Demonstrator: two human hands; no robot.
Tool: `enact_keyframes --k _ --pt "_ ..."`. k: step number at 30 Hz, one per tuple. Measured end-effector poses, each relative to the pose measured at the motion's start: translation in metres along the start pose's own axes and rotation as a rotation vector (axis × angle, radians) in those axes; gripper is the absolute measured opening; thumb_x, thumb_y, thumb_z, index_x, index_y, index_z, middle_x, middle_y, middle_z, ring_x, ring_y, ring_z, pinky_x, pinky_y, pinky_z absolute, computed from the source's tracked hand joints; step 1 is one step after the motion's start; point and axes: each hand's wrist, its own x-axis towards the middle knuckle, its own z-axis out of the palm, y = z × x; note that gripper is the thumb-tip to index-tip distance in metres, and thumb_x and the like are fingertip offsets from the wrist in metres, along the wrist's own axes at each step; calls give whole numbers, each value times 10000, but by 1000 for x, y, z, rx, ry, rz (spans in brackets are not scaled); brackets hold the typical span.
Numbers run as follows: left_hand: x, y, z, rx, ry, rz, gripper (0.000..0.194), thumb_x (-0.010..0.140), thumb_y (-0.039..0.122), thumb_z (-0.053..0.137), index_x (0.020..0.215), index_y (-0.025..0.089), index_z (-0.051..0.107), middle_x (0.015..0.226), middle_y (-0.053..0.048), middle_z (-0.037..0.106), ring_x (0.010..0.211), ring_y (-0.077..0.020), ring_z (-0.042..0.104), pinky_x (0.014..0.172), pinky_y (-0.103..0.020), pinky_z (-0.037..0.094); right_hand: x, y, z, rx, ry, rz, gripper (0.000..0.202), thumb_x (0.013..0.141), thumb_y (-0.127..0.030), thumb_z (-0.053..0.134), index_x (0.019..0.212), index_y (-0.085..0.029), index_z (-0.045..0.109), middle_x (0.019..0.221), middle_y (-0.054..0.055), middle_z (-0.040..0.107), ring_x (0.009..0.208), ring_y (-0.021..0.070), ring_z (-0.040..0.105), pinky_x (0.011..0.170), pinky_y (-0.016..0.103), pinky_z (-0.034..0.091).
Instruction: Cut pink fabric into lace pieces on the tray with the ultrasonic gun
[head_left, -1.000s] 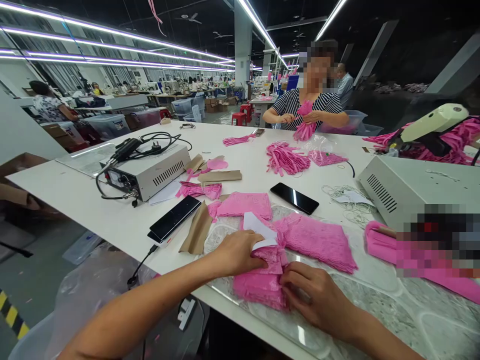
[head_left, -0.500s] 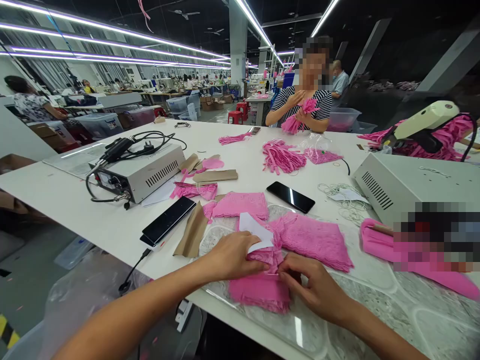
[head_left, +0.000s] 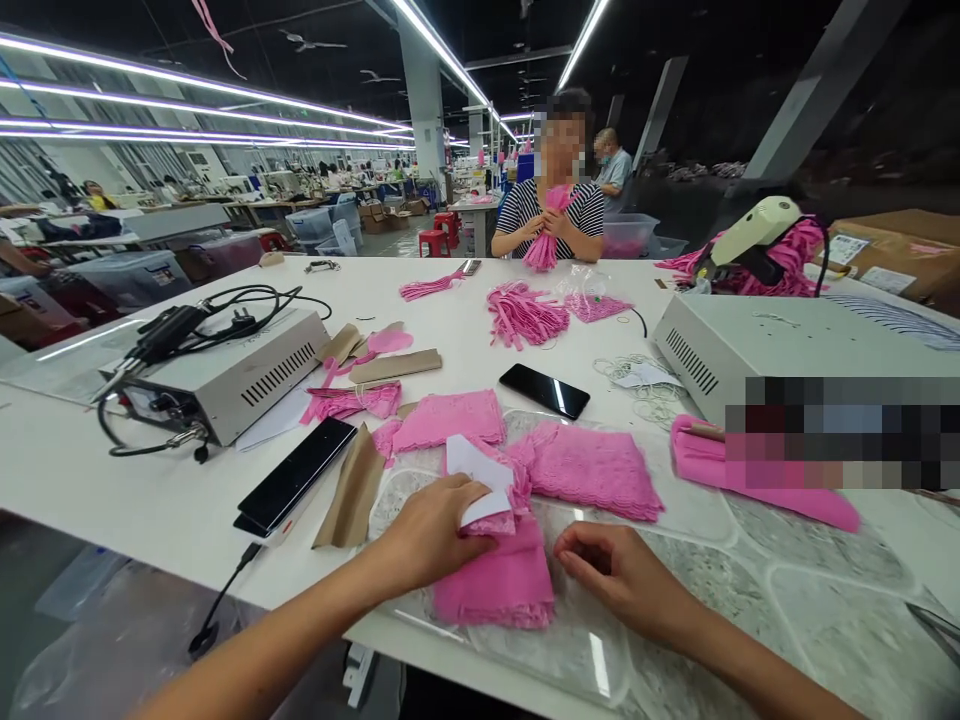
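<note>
My left hand [head_left: 431,535] grips a white paper piece [head_left: 480,475] and pink lace fabric, pressing them on a pink fabric stack [head_left: 499,585] near the table's front edge. Just right of that stack, my right hand [head_left: 611,565] hovers apart from it, fingers curled and thumb near the fingertips; whether something small is between them is too small to tell. Behind the hands lie another pink stack [head_left: 450,418] and, to the right, a wider one [head_left: 596,470]. A clear patterned mat [head_left: 675,585] is under the work.
A black phone [head_left: 545,389] lies behind the stacks, another [head_left: 296,475] at left by brown card [head_left: 350,490]. Grey machine boxes stand left [head_left: 247,370] and right [head_left: 720,345]. Across the table [head_left: 360,300], a person in stripes [head_left: 510,215] holds pink strips.
My right hand has come away from the pink fabric at my left hand. The view has turned right. The person opposite now has both hands around the pink strips.
</note>
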Motion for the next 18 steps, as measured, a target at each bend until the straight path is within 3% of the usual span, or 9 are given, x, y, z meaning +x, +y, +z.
enact_keyframes --k 10,18 --pt "0 3 -3 6 5 -8 157 769 247 706 898 204 627 935 -7 633 910 -216 609 766 -281 426 -6 -8 15 87 -65 122 87 735 -236 575 672 -178 563 568 -36 497 542 99 409 527 235 298" --pt "3 -1 0 -20 20 13 170 775 265 702 915 201 630 956 -23 643 922 -227 609 796 -293 428 -4 -1 13 250 -77 103 157 731 -313 568 673 -167 567 596 -27 475 564 102 383 541 243 290"
